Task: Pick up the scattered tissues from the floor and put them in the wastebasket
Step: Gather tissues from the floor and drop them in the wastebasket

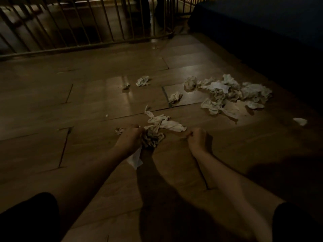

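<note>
My left hand (130, 137) is closed around a bunch of crumpled tissues (153, 137), with one white end hanging below the wrist. A long twisted tissue (165, 123) lies on the wooden floor just beyond both hands. My right hand (197, 137) is curled with its fingertips pinched near that tissue's right end; whether it holds anything is unclear. A large pile of tissues (229, 92) lies further right. Small single wads (143, 80) (175, 97) (126, 86) lie further out. No wastebasket is in sight.
A barred wooden gate (83, 27) runs across the far left of the floor. A dark blue mattress or sofa (258, 20) fills the upper right. One stray tissue scrap (300, 121) lies at the far right. The room is dim.
</note>
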`<state>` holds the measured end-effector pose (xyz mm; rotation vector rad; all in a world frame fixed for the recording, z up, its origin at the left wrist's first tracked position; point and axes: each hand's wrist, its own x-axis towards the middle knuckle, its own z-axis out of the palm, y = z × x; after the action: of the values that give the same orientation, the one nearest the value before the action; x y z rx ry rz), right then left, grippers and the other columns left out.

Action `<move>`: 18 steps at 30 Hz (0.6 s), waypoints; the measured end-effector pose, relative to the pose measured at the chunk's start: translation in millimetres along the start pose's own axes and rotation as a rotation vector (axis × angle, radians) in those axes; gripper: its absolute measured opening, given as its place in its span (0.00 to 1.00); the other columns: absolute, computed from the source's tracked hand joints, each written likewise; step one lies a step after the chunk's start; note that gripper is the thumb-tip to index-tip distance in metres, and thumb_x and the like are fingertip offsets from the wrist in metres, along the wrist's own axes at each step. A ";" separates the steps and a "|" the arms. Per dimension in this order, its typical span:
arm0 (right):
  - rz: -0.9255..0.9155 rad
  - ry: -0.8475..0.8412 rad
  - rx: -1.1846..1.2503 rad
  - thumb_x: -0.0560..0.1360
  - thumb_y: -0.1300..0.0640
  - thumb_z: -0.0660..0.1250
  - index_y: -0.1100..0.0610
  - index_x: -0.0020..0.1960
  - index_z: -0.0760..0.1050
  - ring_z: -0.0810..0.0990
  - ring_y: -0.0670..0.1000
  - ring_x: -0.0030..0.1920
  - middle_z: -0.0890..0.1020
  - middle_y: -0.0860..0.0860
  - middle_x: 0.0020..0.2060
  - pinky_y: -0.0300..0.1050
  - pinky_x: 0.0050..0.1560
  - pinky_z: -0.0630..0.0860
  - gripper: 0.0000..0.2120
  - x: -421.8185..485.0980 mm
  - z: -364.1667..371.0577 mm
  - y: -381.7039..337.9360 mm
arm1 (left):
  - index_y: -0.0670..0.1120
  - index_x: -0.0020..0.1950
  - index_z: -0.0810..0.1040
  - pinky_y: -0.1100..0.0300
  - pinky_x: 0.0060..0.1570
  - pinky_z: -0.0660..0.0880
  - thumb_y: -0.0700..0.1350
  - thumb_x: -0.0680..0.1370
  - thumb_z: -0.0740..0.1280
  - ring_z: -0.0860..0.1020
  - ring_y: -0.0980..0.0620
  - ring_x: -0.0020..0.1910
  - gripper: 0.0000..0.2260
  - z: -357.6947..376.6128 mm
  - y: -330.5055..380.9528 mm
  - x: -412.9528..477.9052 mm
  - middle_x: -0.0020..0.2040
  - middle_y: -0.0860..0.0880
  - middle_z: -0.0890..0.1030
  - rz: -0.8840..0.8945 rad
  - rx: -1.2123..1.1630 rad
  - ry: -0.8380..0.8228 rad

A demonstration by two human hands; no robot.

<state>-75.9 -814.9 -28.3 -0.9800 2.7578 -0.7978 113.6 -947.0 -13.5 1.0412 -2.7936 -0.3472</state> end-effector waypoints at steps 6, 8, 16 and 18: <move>-0.174 -0.128 0.329 0.74 0.70 0.62 0.64 0.55 0.77 0.77 0.58 0.57 0.80 0.60 0.55 0.42 0.46 0.71 0.11 43.0 27.2 -57.5 | 0.47 0.62 0.71 0.53 0.45 0.68 0.35 0.70 0.66 0.71 0.40 0.53 0.22 19.5 -14.4 20.9 0.52 0.39 0.74 -0.100 -0.120 0.072; -0.340 -0.265 0.184 0.74 0.70 0.61 0.62 0.64 0.71 0.70 0.60 0.65 0.72 0.61 0.65 0.49 0.59 0.71 0.19 58.8 40.7 -70.2 | 0.48 0.66 0.69 0.53 0.45 0.68 0.37 0.72 0.64 0.72 0.40 0.52 0.23 23.7 -16.6 23.8 0.53 0.39 0.73 -0.040 -0.092 0.039; -0.527 -0.377 -0.071 0.74 0.64 0.64 0.56 0.62 0.74 0.74 0.62 0.59 0.75 0.60 0.61 0.54 0.58 0.74 0.17 65.2 70.3 -53.2 | 0.46 0.62 0.74 0.49 0.55 0.73 0.52 0.76 0.59 0.73 0.43 0.58 0.18 25.5 -23.3 -1.7 0.61 0.44 0.75 0.110 0.014 -0.096; -0.483 -0.269 -0.047 0.75 0.64 0.64 0.59 0.58 0.77 0.77 0.61 0.58 0.77 0.61 0.59 0.51 0.56 0.75 0.12 54.9 73.1 -48.4 | 0.41 0.57 0.78 0.50 0.53 0.75 0.42 0.76 0.63 0.76 0.43 0.56 0.11 21.9 -21.3 -10.8 0.58 0.42 0.78 0.121 -0.015 -0.061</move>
<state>-72.5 -912.6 -62.2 -1.6616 2.3475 -0.5949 130.5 -951.8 -40.8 0.8676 -2.8864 -0.3900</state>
